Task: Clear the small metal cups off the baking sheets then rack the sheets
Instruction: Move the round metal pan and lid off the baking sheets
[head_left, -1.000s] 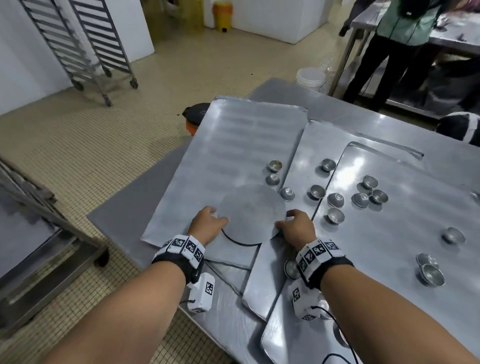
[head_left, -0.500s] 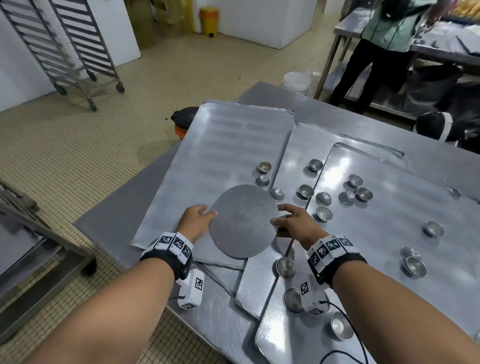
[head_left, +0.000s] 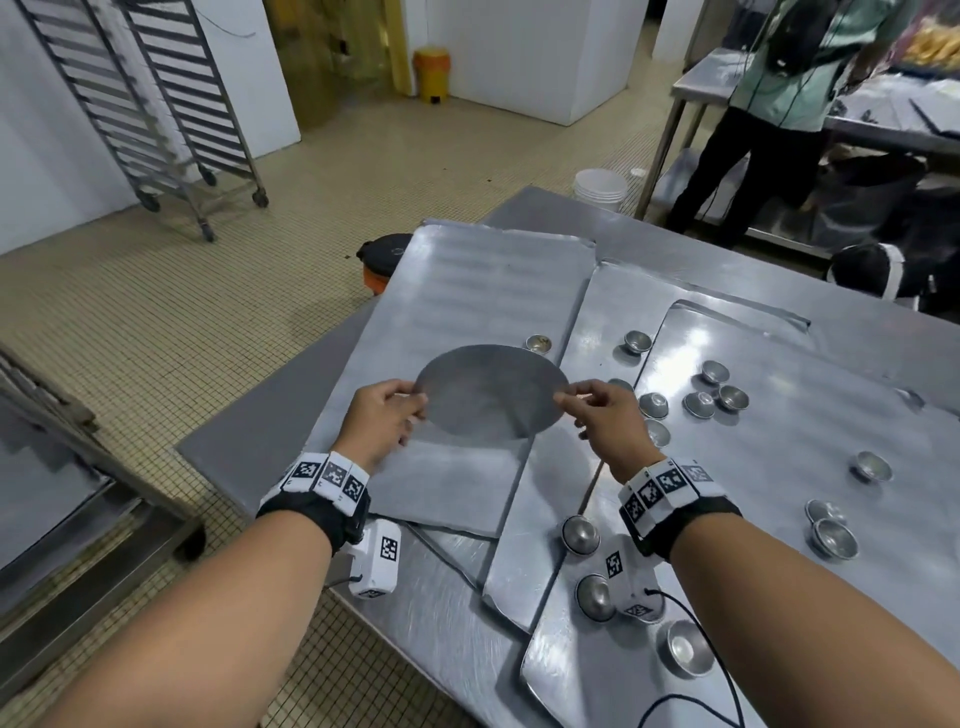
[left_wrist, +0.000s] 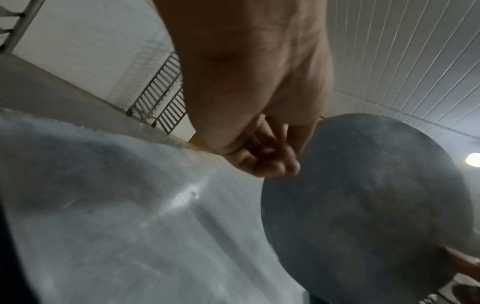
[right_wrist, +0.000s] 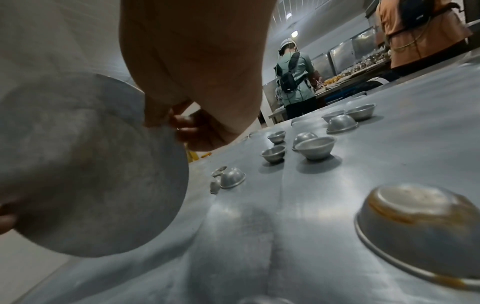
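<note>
Both hands, left and right, pinch the round metal disc; no legible writing.

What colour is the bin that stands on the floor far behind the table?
The bin is yellow with an orange lid, seen best in the head view.

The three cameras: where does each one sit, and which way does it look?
Head: looks down at both hands, left hand and right hand, pinching the round metal disc.
Left wrist: under the palm, sees the disc's underside.
Right wrist: low, faces small metal cups.
All share the disc.
</note>
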